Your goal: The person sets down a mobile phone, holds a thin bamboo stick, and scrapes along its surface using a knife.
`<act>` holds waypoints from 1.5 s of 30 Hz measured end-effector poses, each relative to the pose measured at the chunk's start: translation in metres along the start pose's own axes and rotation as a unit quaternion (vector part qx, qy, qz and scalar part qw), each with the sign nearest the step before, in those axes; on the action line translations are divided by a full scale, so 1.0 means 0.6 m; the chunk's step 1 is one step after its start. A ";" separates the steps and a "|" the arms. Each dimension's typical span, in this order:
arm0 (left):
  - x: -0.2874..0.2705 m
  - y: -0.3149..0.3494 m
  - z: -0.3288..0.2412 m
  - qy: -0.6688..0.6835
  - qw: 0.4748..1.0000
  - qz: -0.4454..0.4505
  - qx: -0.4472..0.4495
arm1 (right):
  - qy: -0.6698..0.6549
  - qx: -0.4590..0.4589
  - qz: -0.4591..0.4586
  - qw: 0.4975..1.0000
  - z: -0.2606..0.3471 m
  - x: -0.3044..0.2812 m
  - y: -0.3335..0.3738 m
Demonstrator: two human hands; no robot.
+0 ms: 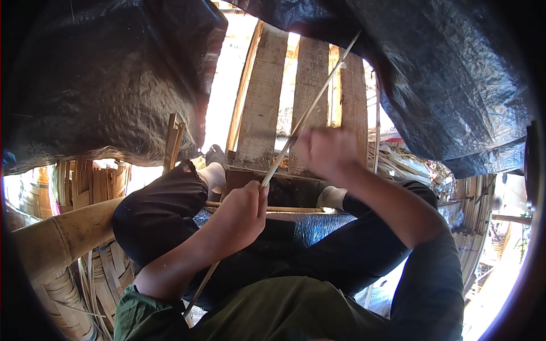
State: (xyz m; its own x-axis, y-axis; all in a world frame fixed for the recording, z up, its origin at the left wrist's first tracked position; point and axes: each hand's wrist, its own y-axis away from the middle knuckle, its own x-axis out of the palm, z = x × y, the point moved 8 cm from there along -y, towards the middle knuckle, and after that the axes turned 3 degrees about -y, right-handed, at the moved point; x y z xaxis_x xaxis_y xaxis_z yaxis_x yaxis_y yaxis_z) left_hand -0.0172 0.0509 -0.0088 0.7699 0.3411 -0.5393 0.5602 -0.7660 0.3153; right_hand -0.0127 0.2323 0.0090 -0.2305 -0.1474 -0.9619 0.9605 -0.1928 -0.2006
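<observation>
Seemingly, work on a long pale strip (316,102) is underway, how much remains unclear; the left hand (243,211) clasps it, the right hand (331,152) blurs, its grasp untellable.

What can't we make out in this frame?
Head view: right hand motion-blurred; its finger positions unclear.
Head view: part of the pale strip, hidden inside the left hand.
Head view: far end of the rightmost plank, behind the dark sheet.

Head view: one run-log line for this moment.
Left hand: closed on thin pale strip | Right hand: blurred beside strip, grip unclear | Beyond strip: wooden slats
</observation>
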 end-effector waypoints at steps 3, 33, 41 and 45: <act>0.001 -0.002 -0.004 -0.010 1.000 -0.011 0.023 | -0.047 -0.051 0.027 0.997 -0.003 0.008 -0.002; 0.005 -0.009 -0.001 0.056 0.997 0.045 -0.042 | -0.022 0.074 0.062 0.995 -0.058 0.019 -0.025; 0.004 -0.007 -0.004 0.042 0.998 0.030 -0.029 | 0.020 0.038 0.070 0.997 -0.040 0.019 -0.015; 0.005 -0.002 -0.001 0.019 1.000 0.019 -0.006 | 0.027 0.060 0.065 0.996 -0.011 0.002 -0.005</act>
State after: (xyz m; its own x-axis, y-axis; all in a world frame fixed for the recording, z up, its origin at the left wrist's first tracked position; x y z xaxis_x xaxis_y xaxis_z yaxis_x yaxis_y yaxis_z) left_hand -0.0155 0.0532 -0.0100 0.8019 0.3314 -0.4971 0.5331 -0.7727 0.3447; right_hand -0.0150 0.2392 0.0075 -0.0928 -0.1279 -0.9874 0.9555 -0.2902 -0.0523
